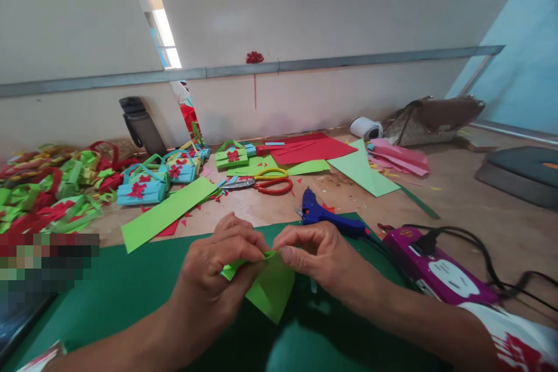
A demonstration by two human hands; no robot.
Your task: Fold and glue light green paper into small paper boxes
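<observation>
Both hands low over the dark green sheet (108, 296), pinching one folded piece of light green paper (270, 288) between them. Left hand (218, 267) closed on the paper's left edge, thumb and fingertips pressed along the top fold; right hand (314, 256) clamped on the same fold from the other side, thumb tip meeting the paper just beside the left fingers. Paper held slightly above the sheet, its lower corner pointing down toward the body, the upper fold hidden partly behind the knuckles, so possibly a second layer tucked inside, hard to tell. To crease well here: keep both thumbs close together on the fold line, line up the edges before pressing, then run the pinch outward from the middle so no buckle forms; avoid twisting the loose lower flap. Just beyond the right hand, a blue glue gun (326, 218) lying on the sheet's far edge, nozzle toward the table middle, its cord running off to a purple power strip (436, 270) at the right. Further back, scissors (261, 182) with red and yellow handles, near a long light green strip (168, 212). At the left, a crowd of finished little paper baskets (142, 186), blue and green with red bows. Red sheets (309, 148) and pink sheets (399, 157) well apart toward the rear wall.
</observation>
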